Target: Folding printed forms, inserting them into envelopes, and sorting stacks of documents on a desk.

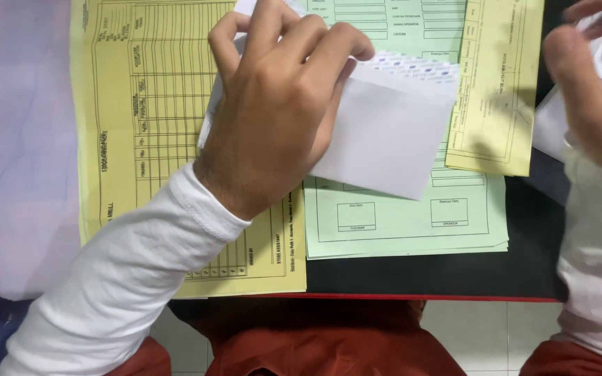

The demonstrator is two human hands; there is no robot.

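While the white paper envelope (384, 132) lies across the pale green printed form (405, 216), its patterned flap stands open at the top edge; nothing visibly inserted, sealing not yet done, as far as can be judged. Left hand (273, 104), in a white sleeve, rests on the envelope's left end, fingers (336, 42) curled and pinching the flap edge near the opening. Right hand (593, 90) sits at the frame's right edge, well apart, touching a white sheet (548, 125); grip unclear, cannot tell. Yellow ruled form (141, 139) lies left on the dark tabletop (454, 268).
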